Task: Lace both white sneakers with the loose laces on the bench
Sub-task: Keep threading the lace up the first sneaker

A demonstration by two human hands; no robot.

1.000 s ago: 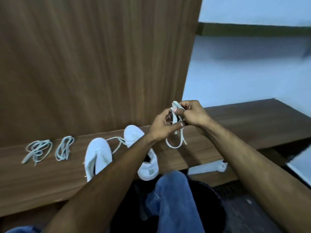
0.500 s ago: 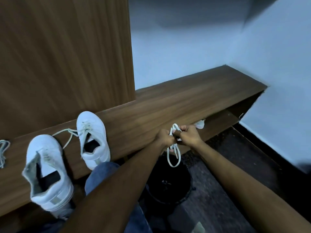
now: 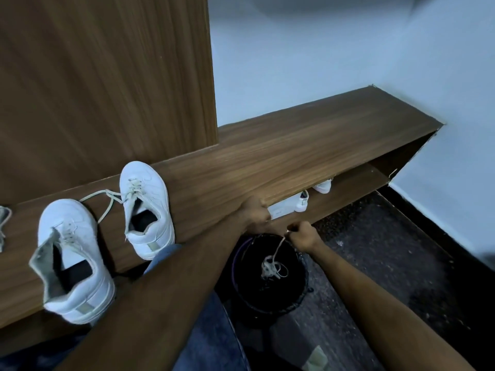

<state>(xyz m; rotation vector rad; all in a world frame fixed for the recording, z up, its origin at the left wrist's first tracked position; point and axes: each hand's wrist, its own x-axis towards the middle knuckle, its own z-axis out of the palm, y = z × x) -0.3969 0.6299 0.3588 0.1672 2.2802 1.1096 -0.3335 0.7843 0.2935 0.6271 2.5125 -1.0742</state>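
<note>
We pinch a lace (image 3: 273, 265) in right hand (image 3: 304, 235), dangling over the bin (image 3: 270, 277), probably a discard; left hand (image 3: 255, 212) curled, contents unclear

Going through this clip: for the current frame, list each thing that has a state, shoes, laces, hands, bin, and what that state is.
Right sneaker: on the bench, partly laced, lace ends trailing left.
Left sneaker: on the bench, tongue up, some lacing in the eyelets.
Lace: hanging from the right hand, bunched over the bin.
Bin: open, black liner.
Right hand: pinching the lace.
Left hand: curled at the bench edge; hold unclear.
</note>
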